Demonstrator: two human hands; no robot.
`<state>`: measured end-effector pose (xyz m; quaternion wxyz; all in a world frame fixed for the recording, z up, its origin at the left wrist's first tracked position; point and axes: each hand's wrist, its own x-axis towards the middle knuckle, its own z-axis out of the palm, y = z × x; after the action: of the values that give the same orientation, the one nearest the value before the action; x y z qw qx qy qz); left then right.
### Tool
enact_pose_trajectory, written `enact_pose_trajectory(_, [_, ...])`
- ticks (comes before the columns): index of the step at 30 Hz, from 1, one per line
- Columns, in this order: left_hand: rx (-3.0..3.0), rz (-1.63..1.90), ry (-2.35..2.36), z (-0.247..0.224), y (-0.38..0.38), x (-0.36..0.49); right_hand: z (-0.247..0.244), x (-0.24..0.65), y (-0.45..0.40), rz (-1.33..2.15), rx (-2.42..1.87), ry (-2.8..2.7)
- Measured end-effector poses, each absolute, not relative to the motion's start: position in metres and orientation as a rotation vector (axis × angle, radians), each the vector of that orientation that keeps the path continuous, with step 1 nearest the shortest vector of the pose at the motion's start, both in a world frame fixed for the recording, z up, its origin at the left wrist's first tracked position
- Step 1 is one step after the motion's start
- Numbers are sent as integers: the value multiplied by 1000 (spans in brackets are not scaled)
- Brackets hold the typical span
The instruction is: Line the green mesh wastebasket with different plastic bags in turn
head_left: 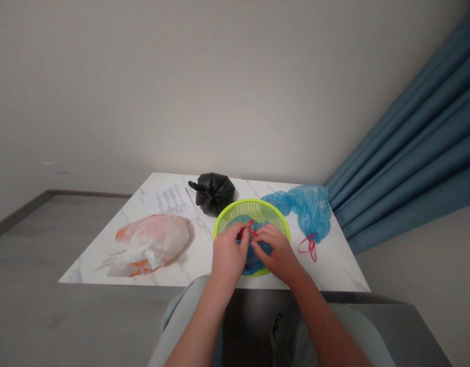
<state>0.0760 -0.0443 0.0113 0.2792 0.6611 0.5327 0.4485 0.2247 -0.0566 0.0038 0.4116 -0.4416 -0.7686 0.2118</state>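
Observation:
Both hands meet over a yellow-green plastic basket near the table's front edge. My left hand is closed, thumb and fingers pinching a red drawstring. From the right, my right hand pinches the same red string close to the left fingertips. Beneath them a blue plastic bag lies inside the basket, partly hidden by my hands. Right of the basket lies another blue plastic bag, its neck gathered by a red string.
A knotted black plastic bag stands behind the basket. At left lies a white plastic bag with orange marks, near a printed paper sheet. The white marble-patterned table meets the wall; a blue curtain hangs at right.

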Motion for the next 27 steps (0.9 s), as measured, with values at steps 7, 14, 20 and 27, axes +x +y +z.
enact_pose_trajectory(7, [1768, 948, 1367, -2, -35, 72, -1, 224, -55, 325, -1161, -1952])
enact_pose_trajectory(14, [1166, 893, 1159, 6, -31, 62, -4, 225, -53, 303, -1172, -1904])
enact_pose_trajectory(20, [947, 912, 981, 8, -32, 61, 0, 223, -55, 456, -1189, -1809])
enact_pose_trajectory(27, [953, 1323, 1346, -7, -9, 25, 0, 256, -58, 350, -1314, -1752])
